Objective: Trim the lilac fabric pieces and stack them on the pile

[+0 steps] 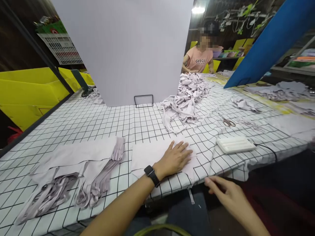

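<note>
My left hand, with a black watch on its wrist, lies flat with fingers spread on a pale lilac fabric piece at the near side of the table. Just off the front edge is my right hand, its thumb and fingers drawn together. Whatever sits between those fingertips, if anything, is too small to make out. A narrow strap hangs over the edge between the two hands. To the left rests a stack of similar fabric pieces with long ties bunched at the front.
A white box with a cable and scissors lie on the checked tablecloth at right. Behind them is a heap of lilac fabric. A large pale board stands mid-table; a blue board leans right. A person works beyond.
</note>
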Tool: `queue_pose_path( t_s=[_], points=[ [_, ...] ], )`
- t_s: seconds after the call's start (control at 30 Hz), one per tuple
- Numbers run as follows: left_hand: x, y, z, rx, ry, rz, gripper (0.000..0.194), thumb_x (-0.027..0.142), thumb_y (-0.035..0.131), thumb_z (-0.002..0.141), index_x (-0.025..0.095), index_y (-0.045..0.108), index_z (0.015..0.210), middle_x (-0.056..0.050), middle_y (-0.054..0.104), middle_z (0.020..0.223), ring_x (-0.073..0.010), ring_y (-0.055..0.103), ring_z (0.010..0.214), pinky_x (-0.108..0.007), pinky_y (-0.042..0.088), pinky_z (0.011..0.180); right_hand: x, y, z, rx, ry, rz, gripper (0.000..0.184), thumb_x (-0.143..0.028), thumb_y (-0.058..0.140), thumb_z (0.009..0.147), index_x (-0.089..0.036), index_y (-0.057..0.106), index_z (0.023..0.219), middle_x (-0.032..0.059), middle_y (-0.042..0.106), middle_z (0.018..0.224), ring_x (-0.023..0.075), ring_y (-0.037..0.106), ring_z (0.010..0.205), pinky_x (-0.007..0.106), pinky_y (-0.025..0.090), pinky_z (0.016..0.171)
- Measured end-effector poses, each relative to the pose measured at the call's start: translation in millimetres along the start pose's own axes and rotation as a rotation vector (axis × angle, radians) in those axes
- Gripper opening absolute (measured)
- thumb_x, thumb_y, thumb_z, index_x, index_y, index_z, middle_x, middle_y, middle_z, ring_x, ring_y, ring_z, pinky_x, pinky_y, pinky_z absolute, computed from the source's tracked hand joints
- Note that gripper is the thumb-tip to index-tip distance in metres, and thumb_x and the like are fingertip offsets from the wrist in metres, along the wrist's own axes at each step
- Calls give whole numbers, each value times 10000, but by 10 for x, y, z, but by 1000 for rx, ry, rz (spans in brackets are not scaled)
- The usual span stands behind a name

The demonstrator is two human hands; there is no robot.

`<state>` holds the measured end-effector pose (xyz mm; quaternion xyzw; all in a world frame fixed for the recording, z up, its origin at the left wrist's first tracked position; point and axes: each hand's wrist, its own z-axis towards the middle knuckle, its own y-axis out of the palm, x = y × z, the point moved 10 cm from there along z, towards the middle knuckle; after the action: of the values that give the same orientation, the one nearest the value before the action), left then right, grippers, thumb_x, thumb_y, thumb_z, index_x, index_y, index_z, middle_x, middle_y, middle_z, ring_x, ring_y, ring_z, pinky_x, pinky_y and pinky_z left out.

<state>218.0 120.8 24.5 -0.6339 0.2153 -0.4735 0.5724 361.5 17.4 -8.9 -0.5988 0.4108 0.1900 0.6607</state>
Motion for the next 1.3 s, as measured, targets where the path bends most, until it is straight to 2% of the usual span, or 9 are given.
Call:
queue_pose_path(
  t_s=[0.1, 0.27, 0.5, 0.77, 0.93, 1.0, 1.1, 1.23, 1.3],
  points=[
    [38, 158, 31, -27, -8, 14, 581, 557, 352, 1045, 220, 431, 1512, -154, 305, 1648, -331, 252, 1538, -605, 173, 1244, 42, 395, -204, -131, 30, 241, 491, -662, 656, 804, -198, 777, 906, 94, 786, 889, 292, 724, 862, 342, 576, 754],
    [52, 240, -7, -3, -15, 70, 611, 577, 317, 1045, 224, 398, 1538, -152, 283, 1657, -314, 220, 1550, -590, 135, 1252, -7, 707, -295, -137, -10, 346, 512, -688, 638, 817, -190, 721, 734, 55, 702, 782, 227, 653, 773, 314, 524, 753],
    [27, 225, -6, 20, -16, 106, 622, 604, 299, 1038, 244, 415, 1532, -127, 304, 1655, -318, 242, 1542, -582, 149, 1251, 51, 457, -819, -183, 2, 285, 475, -597, 533, 939, -208, 713, 734, 35, 683, 746, 211, 645, 767, 274, 499, 751],
    [8, 244, 18, -15, -28, 90, 633, 609, 294, 1037, 248, 403, 1545, -111, 269, 1669, -320, 208, 1553, -582, 110, 1260, 145, 291, -1370, -292, 154, 270, 498, -629, 524, 933, -208, 679, 717, 26, 657, 692, 193, 621, 691, 256, 492, 663],
    [-3, 233, 18, -12, -41, 101, 613, 596, 315, 1036, 263, 403, 1543, -89, 283, 1668, -304, 207, 1555, -570, 107, 1264, 244, 166, -1554, -261, 310, 434, 478, -640, 611, 882, -216, 725, 1070, 21, 693, 666, 226, 680, 696, 342, 556, 737],
    [-8, 233, 15, 2, -43, 99, 596, 586, 334, 1035, 273, 410, 1537, -76, 294, 1665, -302, 223, 1551, -569, 109, 1265, 269, 45, -1626, -175, 368, 512, 472, -649, 680, 829, -230, 726, 1042, 15, 696, 622, 221, 677, 638, 341, 567, 682],
    [-6, 239, 19, 14, -36, 90, 585, 581, 365, 1029, 276, 429, 1524, -74, 309, 1659, -308, 237, 1546, -571, 105, 1267, 274, -102, -1700, -66, 430, 621, 427, -645, 755, 768, -223, 750, 828, 51, 737, 650, 231, 712, 655, 341, 583, 681],
    [-12, 210, 40, -1, -51, 6, 555, 532, 411, 1033, 263, 423, 1518, -95, 288, 1665, -312, 207, 1554, -589, 97, 1263, 190, -63, -1539, -67, 440, 825, 446, -597, 797, 756, -225, 813, 1001, 130, 820, 931, 299, 772, 906, 433, 591, 883],
    [-4, 82, 18, 68, -66, -110, 517, 458, 423, 1044, 260, 401, 1521, -94, 271, 1672, -289, 196, 1559, -583, 123, 1263, 105, -20, -1318, -83, 376, 792, 428, -555, 817, 759, -233, 818, 1040, 138, 820, 994, 307, 767, 969, 463, 574, 947]
  ],
)
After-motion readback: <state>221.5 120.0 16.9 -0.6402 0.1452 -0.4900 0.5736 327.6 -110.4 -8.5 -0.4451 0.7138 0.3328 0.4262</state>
